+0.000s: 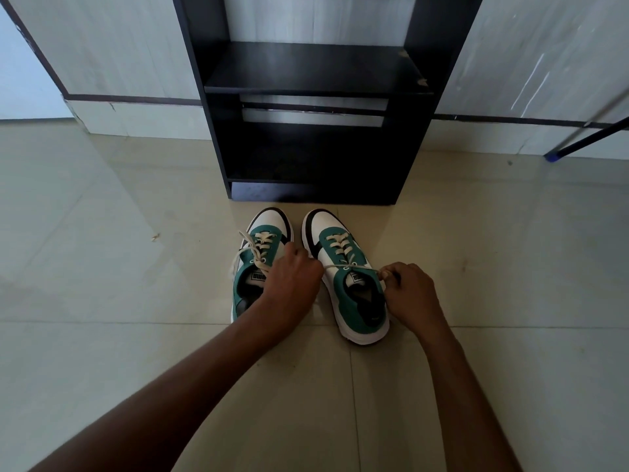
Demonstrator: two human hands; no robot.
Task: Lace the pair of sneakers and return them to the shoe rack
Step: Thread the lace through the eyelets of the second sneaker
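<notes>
Head view: looks down on two green-and-white sneakers side by side on the tiled floor (102, 267), toes toward a dark shoe rack (316, 144) just beyond them.
Left sneaker (260, 264): cream lace crossed through the eyelets up to the top pair; a loop and loose end hang off its outer side, so it looks laced and perhaps knotted, though the knot cannot be made out clearly.
Right sneaker (354, 284): lace (340, 266) crossed up the eyelets; its two ends are drawn out sideways across the tongue, one toward each hand.
Left hand (292, 284): curled over the gap between the sneakers; its fingers are clenched, apparently on one lace end, but the grip is hidden behind the knuckles.
Right hand (408, 291): at the outer edge of the right sneaker, fingers (386, 274) pinching the other lace end taut.
Shoe rack: both visible shelves hold nothing.
Done so far: threading on both sneakers appears complete.
Step in hand: likely tightening or starting the knot on the right sneaker.
Left to do: finish that knot, then lift both sneakers onto a rack shelf.
Progress: judged a little past halfway.
</notes>
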